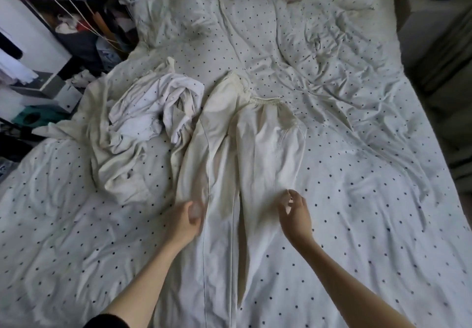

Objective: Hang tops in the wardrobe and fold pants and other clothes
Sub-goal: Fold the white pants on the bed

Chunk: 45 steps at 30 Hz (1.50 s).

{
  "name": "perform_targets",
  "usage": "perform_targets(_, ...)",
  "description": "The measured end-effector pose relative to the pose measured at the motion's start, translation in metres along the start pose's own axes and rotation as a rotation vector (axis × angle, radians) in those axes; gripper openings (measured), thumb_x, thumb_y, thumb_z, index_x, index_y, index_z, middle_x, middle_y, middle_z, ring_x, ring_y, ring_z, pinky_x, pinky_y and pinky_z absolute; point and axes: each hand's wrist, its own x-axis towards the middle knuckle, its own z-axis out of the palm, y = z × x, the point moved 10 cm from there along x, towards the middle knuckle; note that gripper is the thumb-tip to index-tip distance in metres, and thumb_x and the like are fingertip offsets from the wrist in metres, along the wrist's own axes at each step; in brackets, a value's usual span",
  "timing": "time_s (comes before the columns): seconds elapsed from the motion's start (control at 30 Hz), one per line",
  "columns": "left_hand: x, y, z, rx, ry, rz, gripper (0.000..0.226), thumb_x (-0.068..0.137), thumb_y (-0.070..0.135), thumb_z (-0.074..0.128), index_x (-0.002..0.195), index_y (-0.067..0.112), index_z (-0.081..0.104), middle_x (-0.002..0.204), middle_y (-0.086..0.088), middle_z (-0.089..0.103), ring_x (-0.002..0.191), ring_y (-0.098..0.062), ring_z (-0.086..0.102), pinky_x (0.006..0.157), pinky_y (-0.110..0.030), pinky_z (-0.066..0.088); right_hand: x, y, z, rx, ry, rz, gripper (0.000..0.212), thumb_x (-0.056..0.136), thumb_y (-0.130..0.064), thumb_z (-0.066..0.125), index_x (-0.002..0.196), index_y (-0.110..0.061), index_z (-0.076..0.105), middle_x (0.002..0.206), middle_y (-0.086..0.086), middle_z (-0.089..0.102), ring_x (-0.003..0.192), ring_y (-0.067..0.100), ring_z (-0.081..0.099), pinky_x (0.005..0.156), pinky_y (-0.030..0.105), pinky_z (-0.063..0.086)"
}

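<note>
- Clearly early in the job: a pair of cream pants (240, 154) lies spread lengthwise on the bed (357, 174), waistband toward the pillows, legs running toward the person, not yet folded.
- The left hand (187, 221) rests at the outer edge of the left leg; its fingers (195, 209) are blurred, so whether they grip the cloth cannot be told.
- The right hand (295, 212) hovers at the right leg's edge, fingers loosely curled, seemingly holding nothing.
- A crumpled heap of pale clothes (132, 133) sits just left of the pants, unsorted.
- Judging from this, no folded stack shows; hanging tops and most folding remain.
</note>
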Motion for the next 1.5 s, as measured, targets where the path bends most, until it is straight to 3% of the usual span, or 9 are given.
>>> perform_targets(0.27, -0.061, -0.063, 0.034, -0.089, 0.008, 0.067, 0.063, 0.092, 0.017, 0.057, 0.145, 0.006, 0.025, 0.148, -0.011, 0.031, 0.135, -0.024, 0.033, 0.109, -0.034, 0.031, -0.077, 0.055, 0.077, 0.548, -0.159, 0.346, 0.007, 0.091, -0.013, 0.053, 0.095, -0.01, 0.048, 0.082, 0.009, 0.052, 0.075, 0.022, 0.05, 0.071, 0.037, 0.044)
perform_targets(0.4, -0.113, -0.054, 0.034, 0.086, 0.159, 0.322, 0.051, 0.083, 0.019, 0.069, 0.128, 0.007, 0.049, 0.126, -0.01, 0.048, 0.116, -0.026, 0.048, 0.094, -0.032, 0.04, -0.111, 0.069, 0.088, 0.463, -0.096, 0.361, 0.022, 0.089, -0.02, 0.057, 0.076, -0.008, 0.044, 0.077, 0.012, 0.05, 0.073, 0.025, 0.052, 0.073, 0.046, 0.051)
perform_targets(0.5, -0.16, -0.022, 0.075, 0.255, 0.023, 0.564, 0.055, 0.077, 0.042, 0.071, 0.122, 0.015, 0.056, 0.121, 0.001, 0.048, 0.11, -0.017, 0.048, 0.091, -0.029, 0.039, -0.13, 0.061, 0.077, 0.526, -0.035, 0.298, 0.033, 0.089, -0.018, 0.061, 0.067, -0.01, 0.038, 0.07, 0.011, 0.046, 0.071, 0.025, 0.055, 0.072, 0.049, 0.055)
perform_targets(0.77, -0.21, 0.01, 0.083, 0.172, 0.196, 0.515, 0.018, 0.085, 0.018, 0.066, 0.072, 0.006, 0.062, 0.087, -0.004, 0.061, 0.082, -0.022, 0.056, 0.076, -0.036, 0.042, -0.152, 0.047, 0.039, 0.68, -0.081, 0.222, 0.026, 0.093, -0.019, 0.057, 0.075, -0.001, 0.052, 0.079, 0.016, 0.058, 0.072, 0.021, 0.065, 0.064, 0.029, 0.058)
perform_targets(0.9, -0.223, -0.006, 0.112, -0.26, -0.154, 0.207, 0.028, 0.098, 0.024, 0.041, 0.074, 0.014, 0.035, 0.063, 0.0, 0.034, 0.052, -0.01, 0.032, 0.051, -0.023, 0.03, -0.169, 0.072, 0.035, 0.694, -0.185, 0.292, 0.032, 0.099, -0.023, 0.045, 0.099, 0.004, 0.062, 0.099, 0.014, 0.066, 0.088, 0.022, 0.066, 0.078, 0.031, 0.057)
perform_targets(1.0, -0.235, 0.001, 0.126, -0.385, -0.178, 0.086, 0.028, 0.099, 0.032, 0.034, 0.077, 0.016, 0.039, 0.07, 0.003, 0.036, 0.064, -0.008, 0.039, 0.058, -0.019, 0.031, -0.184, 0.109, 0.017, 0.555, -0.24, 0.297, 0.025, 0.098, -0.029, 0.045, 0.102, -0.012, 0.064, 0.107, 0.004, 0.066, 0.098, 0.019, 0.063, 0.088, 0.034, 0.05)
perform_targets(1.13, -0.251, 0.012, 0.161, -0.553, -0.241, 0.007, 0.044, 0.097, 0.046, 0.039, 0.132, 0.02, 0.046, 0.126, 0.008, 0.05, 0.124, -0.015, 0.044, 0.107, -0.037, 0.035, -0.194, 0.155, -0.02, 0.478, -0.312, 0.289, 0.033, 0.098, -0.035, 0.046, 0.124, -0.015, 0.054, 0.117, -0.003, 0.061, 0.109, 0.017, 0.056, 0.099, 0.037, 0.044)
perform_targets(1.33, -0.282, -0.022, 0.193, -0.815, -0.248, -0.153, 0.018, 0.085, 0.01, 0.064, 0.103, 0.009, 0.063, 0.079, 0.003, 0.073, 0.072, -0.009, 0.067, 0.059, -0.021, 0.051, -0.211, 0.181, -0.025, 0.352, -0.474, 0.296, 0.054, 0.096, -0.036, 0.049, 0.143, -0.015, 0.035, 0.14, 0.0, 0.045, 0.124, 0.015, 0.044, 0.105, 0.038, 0.039)
perform_targets(1.5, -0.305, -0.04, 0.215, -0.88, -0.383, -0.172, 0.028, 0.087, 0.0, 0.058, 0.112, 0.012, 0.058, 0.095, 0.0, 0.073, 0.087, -0.016, 0.07, 0.067, -0.028, 0.054, -0.229, 0.199, -0.01, 0.364, -0.592, 0.347, 0.034, 0.098, -0.034, 0.045, 0.123, -0.014, 0.058, 0.128, 0.006, 0.058, 0.113, 0.016, 0.053, 0.108, 0.043, 0.032)
